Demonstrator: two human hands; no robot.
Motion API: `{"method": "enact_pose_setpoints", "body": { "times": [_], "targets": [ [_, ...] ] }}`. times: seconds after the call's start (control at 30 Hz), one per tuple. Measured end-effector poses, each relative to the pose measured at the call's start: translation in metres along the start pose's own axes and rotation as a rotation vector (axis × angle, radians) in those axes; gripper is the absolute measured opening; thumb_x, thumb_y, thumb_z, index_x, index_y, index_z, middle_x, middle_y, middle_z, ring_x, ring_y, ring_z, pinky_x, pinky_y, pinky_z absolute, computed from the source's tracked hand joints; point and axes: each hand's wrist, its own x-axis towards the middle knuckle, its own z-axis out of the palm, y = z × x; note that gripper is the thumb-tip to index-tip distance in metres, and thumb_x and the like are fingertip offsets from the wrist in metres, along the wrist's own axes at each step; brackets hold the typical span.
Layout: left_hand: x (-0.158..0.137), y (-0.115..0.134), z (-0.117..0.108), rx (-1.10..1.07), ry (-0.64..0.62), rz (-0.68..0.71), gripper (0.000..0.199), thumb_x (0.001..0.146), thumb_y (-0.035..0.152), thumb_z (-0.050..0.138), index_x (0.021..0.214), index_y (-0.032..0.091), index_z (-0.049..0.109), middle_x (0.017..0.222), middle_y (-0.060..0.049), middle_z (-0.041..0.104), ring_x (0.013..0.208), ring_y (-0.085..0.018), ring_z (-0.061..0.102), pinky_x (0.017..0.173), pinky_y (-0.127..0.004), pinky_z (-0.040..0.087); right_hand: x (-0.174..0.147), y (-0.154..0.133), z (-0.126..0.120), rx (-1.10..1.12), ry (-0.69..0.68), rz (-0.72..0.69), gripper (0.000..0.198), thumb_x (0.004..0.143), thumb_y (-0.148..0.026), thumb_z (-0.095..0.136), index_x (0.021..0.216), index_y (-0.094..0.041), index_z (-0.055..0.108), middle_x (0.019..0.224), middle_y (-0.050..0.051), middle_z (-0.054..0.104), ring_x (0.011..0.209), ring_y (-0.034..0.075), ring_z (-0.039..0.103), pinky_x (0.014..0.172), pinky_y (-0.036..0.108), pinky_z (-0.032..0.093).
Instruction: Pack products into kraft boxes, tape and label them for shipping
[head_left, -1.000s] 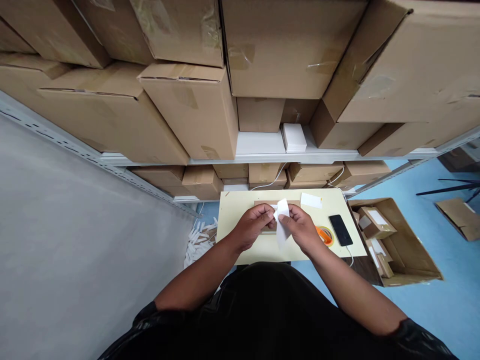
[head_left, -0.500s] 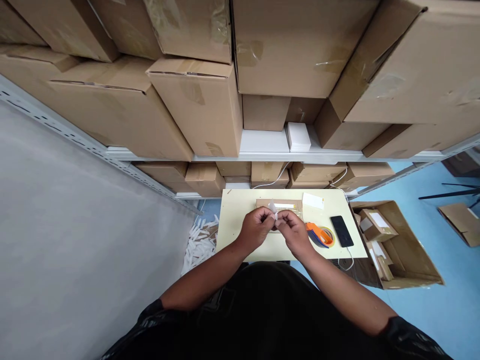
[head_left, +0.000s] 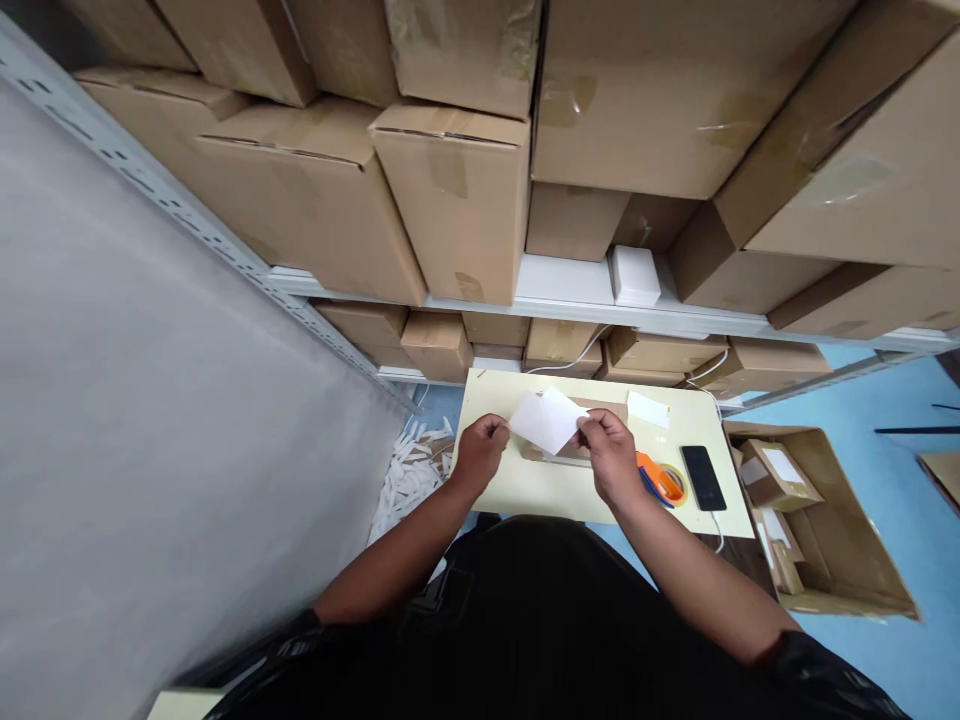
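Observation:
My right hand (head_left: 613,462) pinches the right corner of a white label (head_left: 566,422) above the small table. My left hand (head_left: 480,458) is closed at the left corner of the backing paper (head_left: 528,418), a thin white sheet. Label and backing overlap in the middle, apart at their outer corners, and whether they are still joined there I cannot tell. Beneath them a flat cardboard box (head_left: 609,409) lies on the table, partly covered by the sheets. Close to my right wrist is an orange tape dispenser (head_left: 654,470) with a yellowish roll.
On the cream table (head_left: 517,489) also lie a black phone (head_left: 703,478) with a cable and a white paper (head_left: 648,409). A big open carton (head_left: 855,545) holding small boxes stands right. White strips (head_left: 405,482) litter the floor left. Shelves (head_left: 562,281) of cartons rise ahead.
My hands, close together before, have moved apart, the left one leftward. The white sheets now spread out flat between them. The camera view has turned a little to the left.

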Motion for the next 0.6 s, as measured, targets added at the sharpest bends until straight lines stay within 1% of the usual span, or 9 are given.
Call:
{"method": "enact_pose_setpoints", "body": {
  "times": [0.07, 0.17, 0.27, 0.33, 0.4, 0.47, 0.6],
  "targets": [
    [0.000, -0.027, -0.031, 0.022, 0.078, -0.058, 0.016, 0.077, 0.035, 0.061, 0.072, 0.020, 0.063, 0.060, 0.004, 0.055, 0.060, -0.014, 0.049, 0.059, -0.025, 0.037, 0.004, -0.001, 0.003, -0.007, 0.008, 0.003, 0.023, 0.078, -0.043, 0.078, 0.078, -0.022, 0.067, 0.061, -0.004, 0.063, 0.060, 0.015, 0.055, 0.065, 0.030, 0.046],
    [-0.006, -0.072, -0.085, -0.028, 0.176, -0.150, 0.021, 0.075, 0.041, 0.061, 0.072, 0.020, 0.062, 0.058, 0.004, 0.053, 0.056, -0.013, 0.046, 0.056, -0.025, 0.037, 0.005, -0.003, 0.011, -0.008, -0.023, 0.000, 0.024, 0.076, -0.043, 0.081, 0.078, -0.021, 0.070, 0.061, -0.005, 0.060, 0.057, 0.013, 0.051, 0.060, 0.029, 0.043],
    [-0.020, -0.119, -0.138, 0.016, 0.292, -0.276, 0.025, 0.073, 0.044, 0.060, 0.071, 0.019, 0.060, 0.060, 0.003, 0.055, 0.055, -0.013, 0.048, 0.056, -0.025, 0.039, 0.002, -0.005, 0.018, 0.010, -0.048, 0.023, 0.027, 0.075, -0.043, 0.083, 0.080, -0.021, 0.070, 0.065, -0.003, 0.064, 0.057, 0.014, 0.055, 0.060, 0.030, 0.045],
    [-0.029, -0.147, -0.168, 0.099, 0.353, -0.366, 0.026, 0.073, 0.045, 0.058, 0.073, 0.019, 0.062, 0.064, 0.001, 0.060, 0.059, -0.014, 0.054, 0.057, -0.025, 0.043, 0.000, -0.005, 0.021, 0.019, -0.045, 0.026, 0.028, 0.074, -0.044, 0.085, 0.082, -0.021, 0.071, 0.070, 0.000, 0.069, 0.060, 0.015, 0.060, 0.062, 0.031, 0.048],
    [-0.037, -0.170, -0.191, 0.171, 0.387, -0.439, 0.028, 0.074, 0.045, 0.056, 0.075, 0.018, 0.063, 0.066, 0.000, 0.064, 0.062, -0.016, 0.059, 0.058, -0.026, 0.045, 0.000, -0.004, 0.023, 0.025, -0.039, 0.018, 0.028, 0.073, -0.043, 0.086, 0.083, -0.020, 0.072, 0.073, 0.001, 0.071, 0.062, 0.016, 0.063, 0.064, 0.032, 0.051],
    [-0.043, -0.186, -0.207, 0.219, 0.409, -0.486, 0.027, 0.074, 0.044, 0.056, 0.074, 0.018, 0.062, 0.066, -0.002, 0.065, 0.063, -0.018, 0.062, 0.057, -0.027, 0.046, 0.001, -0.003, 0.022, 0.035, -0.024, 0.003, 0.028, 0.073, -0.041, 0.087, 0.083, -0.020, 0.072, 0.074, 0.001, 0.072, 0.063, 0.016, 0.064, 0.065, 0.032, 0.052],
    [-0.047, -0.201, -0.234, 0.364, 0.440, -0.511, 0.018, 0.073, 0.037, 0.058, 0.072, 0.019, 0.062, 0.065, -0.004, 0.066, 0.067, -0.023, 0.068, 0.060, -0.030, 0.050, 0.001, -0.003, 0.018, 0.042, 0.023, -0.029, 0.026, 0.072, -0.038, 0.087, 0.085, -0.020, 0.074, 0.076, 0.002, 0.074, 0.064, 0.016, 0.066, 0.068, 0.033, 0.054]
  ]
}}
